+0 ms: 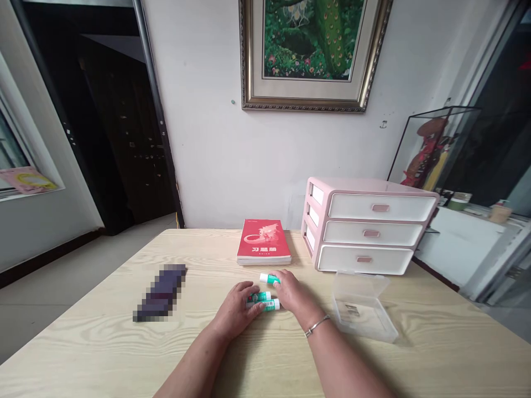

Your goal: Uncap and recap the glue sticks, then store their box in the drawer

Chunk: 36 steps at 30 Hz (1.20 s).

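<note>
Three green-and-white glue sticks lie close together at the middle of the wooden table. My left hand (237,309) is closed around two of them, a rear glue stick (261,297) and a front glue stick (272,304), side by side. Their left ends are partly hidden under my fingers and thumb. Just behind them, my right hand (291,290) grips the third glue stick (270,279) by its right end, its white end pointing left. To the right of my right forearm stands a clear plastic box (365,320) with its lid raised.
Behind the hands lies a red book (265,241). A pink-and-white drawer unit (369,224) stands at the back right, its drawers closed. A dark, pixelated object (161,293) lies on the left of the table (103,354).
</note>
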Tool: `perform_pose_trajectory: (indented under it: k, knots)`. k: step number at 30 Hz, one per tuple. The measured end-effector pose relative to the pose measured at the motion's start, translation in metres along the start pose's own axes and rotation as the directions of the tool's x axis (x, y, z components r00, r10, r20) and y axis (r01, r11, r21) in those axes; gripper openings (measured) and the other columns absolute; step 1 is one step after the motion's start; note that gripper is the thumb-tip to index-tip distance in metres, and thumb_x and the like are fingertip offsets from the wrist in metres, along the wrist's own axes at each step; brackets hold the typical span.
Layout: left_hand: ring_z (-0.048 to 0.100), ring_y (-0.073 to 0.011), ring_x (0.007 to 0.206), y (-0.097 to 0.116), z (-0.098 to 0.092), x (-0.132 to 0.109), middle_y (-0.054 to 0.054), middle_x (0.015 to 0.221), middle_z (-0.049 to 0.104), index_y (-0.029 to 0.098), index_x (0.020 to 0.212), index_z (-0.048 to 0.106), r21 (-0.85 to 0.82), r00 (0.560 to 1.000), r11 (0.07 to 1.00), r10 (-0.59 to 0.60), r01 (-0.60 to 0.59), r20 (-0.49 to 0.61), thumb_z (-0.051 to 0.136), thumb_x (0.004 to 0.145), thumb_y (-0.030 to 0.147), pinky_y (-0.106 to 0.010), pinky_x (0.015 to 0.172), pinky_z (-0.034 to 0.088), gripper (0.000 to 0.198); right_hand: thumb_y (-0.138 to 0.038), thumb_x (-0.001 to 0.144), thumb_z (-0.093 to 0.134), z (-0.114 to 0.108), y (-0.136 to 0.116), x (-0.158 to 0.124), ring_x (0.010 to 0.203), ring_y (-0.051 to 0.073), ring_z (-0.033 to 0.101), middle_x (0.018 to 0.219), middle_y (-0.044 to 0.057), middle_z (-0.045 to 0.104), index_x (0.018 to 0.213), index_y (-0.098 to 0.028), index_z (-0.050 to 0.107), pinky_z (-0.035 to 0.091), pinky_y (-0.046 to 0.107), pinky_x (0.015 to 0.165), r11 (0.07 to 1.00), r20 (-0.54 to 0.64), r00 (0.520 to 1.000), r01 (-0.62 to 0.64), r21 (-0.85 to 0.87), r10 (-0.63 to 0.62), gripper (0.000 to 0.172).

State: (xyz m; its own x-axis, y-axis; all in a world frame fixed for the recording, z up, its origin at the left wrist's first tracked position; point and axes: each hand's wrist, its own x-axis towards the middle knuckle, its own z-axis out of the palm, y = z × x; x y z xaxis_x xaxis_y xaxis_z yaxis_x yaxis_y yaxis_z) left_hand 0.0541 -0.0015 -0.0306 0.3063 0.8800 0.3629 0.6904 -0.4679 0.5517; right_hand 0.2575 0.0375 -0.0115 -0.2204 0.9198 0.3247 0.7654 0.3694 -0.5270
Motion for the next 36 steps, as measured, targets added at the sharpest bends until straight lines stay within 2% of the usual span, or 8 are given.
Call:
perform_pose_trajectory:
  k: [4, 10, 13, 16, 21, 27, 31, 36]
  knots:
    - [0.058, -0.0269, 0.118, 0.005, 0.001, 0.006, -0.011, 0.124, 0.065, 0.023, 0.114, 0.069, -0.004, 1.000, 1.000, 0.016, -0.016, -0.016, 0.050, 0.090, 0.056, -0.038, 0.103, 0.046, 0.044, -0.016, 0.086, 0.048, 0.001, -0.003, -0.001, 0.114, 0.021, 0.059, 0.122, 0.009, 0.065, 0.124, -0.020, 0.061, 0.043, 0.036, 0.103, 0.936, -0.051, 0.998, -0.007, 0.351, 0.027, 0.040]
    - [0.052, -0.0310, 0.124, 0.020, -0.011, 0.026, -0.012, 0.122, 0.067, 0.021, 0.116, 0.069, 0.008, 0.994, 1.000, 0.007, -0.006, -0.106, 0.048, 0.093, 0.053, -0.047, 0.109, 0.038, 0.045, -0.045, 0.084, 0.060, 0.004, -0.008, 0.002, 0.106, 0.023, 0.062, 0.113, 0.009, 0.068, 0.122, -0.019, 0.057, 0.046, 0.041, 0.099, 0.616, -0.034, 0.998, -0.005, 0.788, 0.052, 0.047]
    - [0.056, -0.0284, 0.120, 0.033, -0.016, 0.042, -0.010, 0.124, 0.067, 0.022, 0.118, 0.068, -0.142, 0.995, 0.988, 0.041, -0.055, -0.096, 0.046, 0.094, 0.052, -0.042, 0.105, 0.042, 0.044, -0.052, 0.080, 0.065, 0.001, -0.016, 0.001, 0.099, 0.022, 0.065, 0.104, 0.008, 0.069, 0.121, -0.020, 0.055, 0.049, 0.040, 0.094, 0.481, 0.003, 0.999, -0.024, 0.877, 0.045, 0.053]
    - [0.064, -0.0244, 0.102, 0.042, -0.010, 0.054, -0.008, 0.111, 0.071, 0.019, 0.112, 0.067, -0.376, 0.999, 0.927, -0.025, 0.009, -0.039, 0.044, 0.094, 0.053, -0.034, 0.091, 0.049, 0.045, -0.050, 0.084, 0.063, -0.003, -0.026, -0.002, 0.101, 0.021, 0.065, 0.106, 0.008, 0.069, 0.118, -0.020, 0.057, 0.049, 0.039, 0.094, 0.438, 0.017, 1.000, -0.013, 0.899, -0.005, 0.046]
    - [0.064, -0.0205, 0.090, 0.044, 0.003, 0.050, -0.006, 0.096, 0.070, 0.016, 0.107, 0.061, -0.514, 0.990, 0.856, -0.114, 0.052, -0.089, 0.045, 0.094, 0.051, -0.027, 0.078, 0.050, 0.040, -0.039, 0.087, 0.059, -0.003, -0.033, -0.005, 0.092, 0.021, 0.066, 0.102, 0.008, 0.071, 0.108, -0.020, 0.065, 0.053, 0.034, 0.084, 0.613, -0.048, 0.999, 0.024, 0.790, 0.023, 0.030]
    - [0.064, -0.0179, 0.081, 0.046, -0.014, 0.028, -0.002, 0.095, 0.069, 0.024, 0.107, 0.060, -0.071, 0.997, 0.997, -0.027, 0.022, -0.074, 0.047, 0.095, 0.043, -0.025, 0.072, 0.044, 0.026, -0.047, 0.095, 0.043, -0.009, -0.033, -0.014, 0.065, 0.016, 0.058, 0.073, 0.001, 0.064, 0.098, -0.019, 0.064, 0.046, 0.026, 0.061, 0.699, -0.182, 0.965, -0.001, 0.715, 0.187, 0.034]
    - [0.066, -0.0201, 0.079, 0.054, -0.018, 0.023, -0.004, 0.095, 0.068, 0.023, 0.106, 0.060, 0.210, 1.000, 0.978, 0.003, -0.001, -0.014, 0.047, 0.095, 0.038, -0.026, 0.066, 0.042, 0.022, -0.051, 0.098, 0.036, -0.015, -0.037, -0.018, 0.062, 0.014, 0.053, 0.067, -0.001, 0.059, 0.086, -0.021, 0.060, 0.039, 0.024, 0.058, 0.838, -0.201, 0.971, -0.001, 0.546, 0.132, 0.040]
    - [0.067, -0.0227, 0.085, 0.067, -0.011, 0.022, -0.006, 0.096, 0.070, 0.020, 0.105, 0.060, 0.390, 0.998, 0.921, -0.015, -0.008, 0.056, 0.053, 0.089, 0.023, -0.028, 0.069, 0.044, 0.018, -0.047, 0.098, 0.036, -0.012, -0.042, -0.018, 0.064, 0.016, 0.054, 0.067, 0.000, 0.061, 0.077, -0.022, 0.056, 0.035, 0.026, 0.059, 0.956, -0.166, 0.980, -0.056, 0.289, 0.107, 0.038]
